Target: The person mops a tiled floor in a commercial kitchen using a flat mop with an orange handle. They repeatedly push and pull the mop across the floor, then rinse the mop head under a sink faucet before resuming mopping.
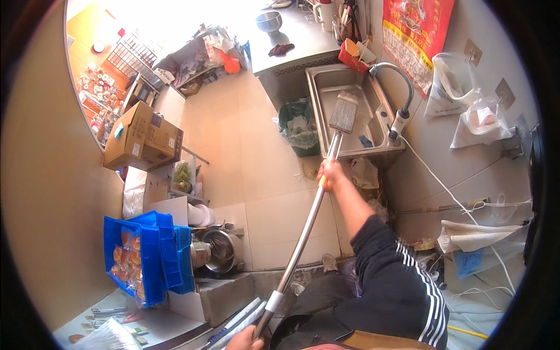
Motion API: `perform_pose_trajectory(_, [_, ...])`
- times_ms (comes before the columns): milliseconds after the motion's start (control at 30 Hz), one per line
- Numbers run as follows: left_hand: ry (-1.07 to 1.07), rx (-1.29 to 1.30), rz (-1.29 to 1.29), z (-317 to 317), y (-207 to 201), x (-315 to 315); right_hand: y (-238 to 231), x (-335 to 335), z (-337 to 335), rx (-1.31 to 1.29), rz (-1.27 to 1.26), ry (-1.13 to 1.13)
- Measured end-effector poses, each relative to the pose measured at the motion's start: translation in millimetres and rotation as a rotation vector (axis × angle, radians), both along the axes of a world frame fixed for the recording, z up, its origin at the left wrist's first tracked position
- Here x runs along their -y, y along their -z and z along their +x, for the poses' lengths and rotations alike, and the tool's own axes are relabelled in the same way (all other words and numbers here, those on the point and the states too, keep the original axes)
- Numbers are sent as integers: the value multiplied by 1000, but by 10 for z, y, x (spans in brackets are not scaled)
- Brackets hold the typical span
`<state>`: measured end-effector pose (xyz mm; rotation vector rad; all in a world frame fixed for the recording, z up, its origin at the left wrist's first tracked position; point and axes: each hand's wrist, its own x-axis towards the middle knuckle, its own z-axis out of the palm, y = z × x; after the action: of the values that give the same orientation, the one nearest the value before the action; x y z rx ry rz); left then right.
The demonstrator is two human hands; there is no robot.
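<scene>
A long metal-handled mop [302, 239] runs diagonally from the lower middle up to the sink. My right hand [331, 174] is wrapped round its upper shaft, by an orange band. Lower down, my left hand [245, 339] grips the shaft's end at the bottom edge of the view, partly cut off. The flat grey mop head [343, 115] is over the basin of the stainless steel sink [373, 99]; whether it touches the bottom I cannot tell. A curved grey faucet [402, 87] rises at the sink's right, and a small blue cloth [365, 142] lies in the basin.
A lined bin [298, 125] stands left of the sink. Blue crates [146, 256] with packed buns, a steel mixing bowl [220, 249] and a cardboard box [143, 137] line the left. Plastic bags [452, 87] hang on the right wall. A white cable [449, 189] trails down there.
</scene>
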<state>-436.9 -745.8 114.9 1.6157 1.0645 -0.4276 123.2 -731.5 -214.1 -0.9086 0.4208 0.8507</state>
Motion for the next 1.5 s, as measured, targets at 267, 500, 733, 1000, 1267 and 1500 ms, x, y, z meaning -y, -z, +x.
perform_pose_trajectory(267, [336, -129, 236, 470, 700, -327, -547, 25, -1714, 42, -61, -21])
perform_pose_trajectory(500, [302, -86, 248, 703, 810, -303, -974, 53, -1980, 97, -104, -38])
perform_pose_trajectory(733, [254, -91, 187, 475, 855, -209, -933, 45, -2090, 96, -101, -73])
perform_pose_trajectory(1000, [-91, -150, -208, -309, 419, 5, -706, 41, -1196, 121, -179, -110])
perform_pose_trajectory(1267, [250, -161, -2, -688, -466, 108, 170, -15, 409, 346, -3, -143])
perform_pose_trajectory(1500, [211, -60, 117, -988, -689, 278, 529, 150, 1604, 300, -168, -311])
